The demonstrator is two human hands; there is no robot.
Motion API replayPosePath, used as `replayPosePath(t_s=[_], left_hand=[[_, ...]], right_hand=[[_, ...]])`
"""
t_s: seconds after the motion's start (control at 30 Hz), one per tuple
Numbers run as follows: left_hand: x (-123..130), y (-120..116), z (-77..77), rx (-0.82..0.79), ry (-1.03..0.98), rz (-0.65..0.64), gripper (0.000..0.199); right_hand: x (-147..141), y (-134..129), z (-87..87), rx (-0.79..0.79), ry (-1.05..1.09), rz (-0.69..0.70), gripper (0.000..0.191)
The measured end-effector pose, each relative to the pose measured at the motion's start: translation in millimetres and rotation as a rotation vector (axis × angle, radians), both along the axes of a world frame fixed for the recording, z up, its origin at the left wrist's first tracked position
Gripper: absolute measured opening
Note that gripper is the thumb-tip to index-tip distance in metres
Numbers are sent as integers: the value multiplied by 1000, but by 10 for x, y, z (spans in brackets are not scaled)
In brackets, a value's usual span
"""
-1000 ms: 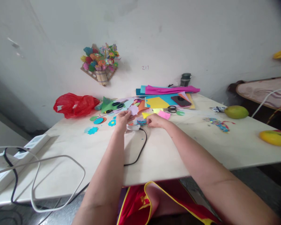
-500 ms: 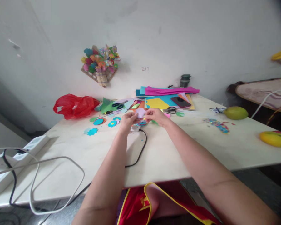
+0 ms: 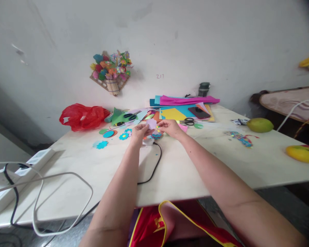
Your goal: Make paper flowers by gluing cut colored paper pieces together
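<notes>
Lilac paper flower (image 3: 151,124) sits, in the head view, at the fingertips of the left hand (image 3: 141,133), which pinches its near left edge and holds it up above the table (image 3: 180,171). The right hand (image 3: 169,128) is just beside it, thumb and forefinger brought narrowly together at a small yellow piece (image 3: 158,128); whether that piece touches the flower, I cannot tell. Below and between the hands lies a white device (image 3: 147,141) with a black cord (image 3: 159,156) running toward the person. Left of the left hand are a blue flower with a yellow centre (image 3: 123,136), a blue disc (image 3: 108,134) and a scalloped blue piece (image 3: 102,145). Beyond the right hand lie black-handled scissors (image 3: 189,121), a yellow sheet (image 3: 172,114) and a phone (image 3: 199,112). Farther left of the hands is a red plastic bag (image 3: 83,117); well to their right, a green mango (image 3: 260,125).
</notes>
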State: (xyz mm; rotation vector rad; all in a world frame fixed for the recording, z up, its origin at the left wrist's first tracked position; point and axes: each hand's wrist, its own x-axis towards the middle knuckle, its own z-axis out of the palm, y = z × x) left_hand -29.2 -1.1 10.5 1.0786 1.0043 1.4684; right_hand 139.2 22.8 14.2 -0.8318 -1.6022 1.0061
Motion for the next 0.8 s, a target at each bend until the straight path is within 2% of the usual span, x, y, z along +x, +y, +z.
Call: replayPosePath(t_s=[0.23, 0.47, 0.57, 0.7, 0.8], left_hand=[[25, -17, 5, -3, 17, -27, 23], [52, -37, 4, -16, 51, -73, 25], [49, -33, -5, -8, 66, -102, 27], [51, -24, -18, -6, 56, -143, 28], [52, -19, -25, -13, 58, -164, 30]], right_hand=[[28, -79, 60, -149, 92, 70, 31], [49, -67, 47, -261, 166, 100, 37], [45, -28, 31, -197, 129, 7, 34], [26, 17, 11, 58, 108, -178, 30], [10, 23, -5, 97, 99, -165, 30]])
